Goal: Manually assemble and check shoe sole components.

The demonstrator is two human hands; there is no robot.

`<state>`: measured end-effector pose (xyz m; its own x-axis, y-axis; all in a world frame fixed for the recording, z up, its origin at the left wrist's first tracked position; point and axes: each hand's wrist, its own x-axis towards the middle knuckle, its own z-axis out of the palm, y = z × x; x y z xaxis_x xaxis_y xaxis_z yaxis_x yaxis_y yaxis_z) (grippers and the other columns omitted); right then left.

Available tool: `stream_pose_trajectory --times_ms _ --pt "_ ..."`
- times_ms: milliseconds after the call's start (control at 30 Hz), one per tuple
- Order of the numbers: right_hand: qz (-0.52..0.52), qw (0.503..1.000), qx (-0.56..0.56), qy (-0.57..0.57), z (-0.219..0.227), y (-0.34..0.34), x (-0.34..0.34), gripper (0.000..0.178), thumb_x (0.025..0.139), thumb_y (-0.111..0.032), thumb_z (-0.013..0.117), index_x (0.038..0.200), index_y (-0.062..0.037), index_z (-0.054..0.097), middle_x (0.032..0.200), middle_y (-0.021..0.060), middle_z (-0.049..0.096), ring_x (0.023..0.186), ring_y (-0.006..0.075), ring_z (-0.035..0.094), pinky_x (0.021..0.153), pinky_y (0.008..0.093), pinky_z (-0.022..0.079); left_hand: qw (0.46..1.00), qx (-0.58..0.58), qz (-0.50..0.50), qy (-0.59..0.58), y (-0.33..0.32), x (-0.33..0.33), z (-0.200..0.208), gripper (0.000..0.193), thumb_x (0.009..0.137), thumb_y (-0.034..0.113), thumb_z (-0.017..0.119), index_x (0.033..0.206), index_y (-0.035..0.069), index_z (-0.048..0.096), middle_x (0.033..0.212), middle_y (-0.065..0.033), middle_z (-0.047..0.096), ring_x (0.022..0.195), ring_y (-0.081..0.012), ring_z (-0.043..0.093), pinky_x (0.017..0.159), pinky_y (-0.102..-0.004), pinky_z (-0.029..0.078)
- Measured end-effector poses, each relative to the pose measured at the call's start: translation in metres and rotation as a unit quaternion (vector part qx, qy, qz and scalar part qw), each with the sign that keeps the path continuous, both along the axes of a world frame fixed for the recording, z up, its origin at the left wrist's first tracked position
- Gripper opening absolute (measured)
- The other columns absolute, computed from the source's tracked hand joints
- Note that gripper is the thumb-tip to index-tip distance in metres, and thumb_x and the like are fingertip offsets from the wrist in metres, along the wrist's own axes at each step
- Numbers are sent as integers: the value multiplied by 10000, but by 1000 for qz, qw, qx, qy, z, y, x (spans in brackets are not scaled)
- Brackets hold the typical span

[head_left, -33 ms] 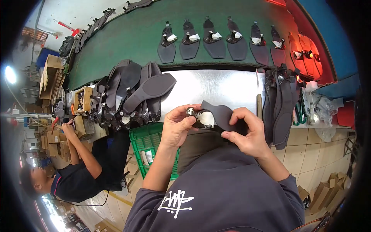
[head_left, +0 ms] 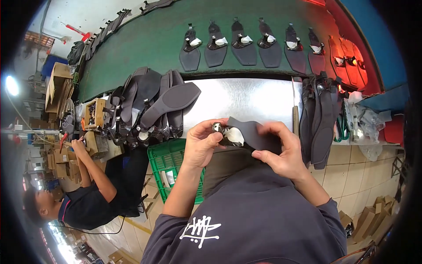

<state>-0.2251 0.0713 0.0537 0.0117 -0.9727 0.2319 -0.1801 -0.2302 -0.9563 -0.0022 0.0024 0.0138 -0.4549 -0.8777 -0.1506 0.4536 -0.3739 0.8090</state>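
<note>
Holding one dark sandal (head_left: 250, 132) level-ish at the near side of the green-topped table (head_left: 145, 48). Pinching its glossy end with the left grip (head_left: 212, 132), thumb and fingers nearly together; clasping the sole's other end with the right grip (head_left: 260, 141), thumb along the near edge and blurred fingers curled over, probably for steadying it from both ends. Leaving the white wad (head_left: 234, 135) exposed between, perhaps packed in for shape. Facing a row of sandals (head_left: 243, 56), spaced seemingly for easy reach.

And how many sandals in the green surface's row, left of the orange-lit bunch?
6, left to right: first sandal, second sandal, third sandal, fourth sandal, fifth sandal, sixth sandal nearest the bunch. None looks hidden.
</note>
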Motion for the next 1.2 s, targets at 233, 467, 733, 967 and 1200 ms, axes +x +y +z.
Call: stream_pose_trajectory --times_ms 233,467,733,967,1200 --pt "24 999 -26 18 -5 8 0 512 720 -22 731 1216 -6 603 965 144 661 832 227 637 773 292 490 995 -103 0 18 7 -3 -5 297 801 -18 683 1094 -6 635 1172 -216 609 963 -214 653 719 -291 599" --pt "21 999 -29 11 -12 13 0 440 744 5 692 1179 3 628 940 135 654 824 220 632 762 287 484 995 -92 -4 36 8 -6 -6 308 767 -24 712 1068 -6 645 1166 -219 611 969 -219 653 735 -295 595" --pt "29 999 -29 -1 -18 12 0 428 741 20 680 1166 12 633 945 132 650 823 212 628 756 281 481 996 -79 -6 28 8 -7 -4 310 744 -28 729 1044 -10 652 1155 -220 617 984 -228 648 732 -278 583" --pt "37 999 -19 -2 -19 11 0 424 743 22 678 1164 17 631 942 131 650 820 211 628 752 282 481 995 -90 -9 30 7 -3 -7 332 717 -46 741 1039 -14 664 1152 -218 623 1036 -252 628 859 -331 539" --pt "29 998 -34 42 -14 12 0 438 728 16 681 1163 8 634 866 120 622 735 207 599 668 288 472 992 -123 -9 -18 8 -2 -3 338 702 -86 725 1032 -25 680 1156 -231 621 1032 -255 628 858 -327 534"
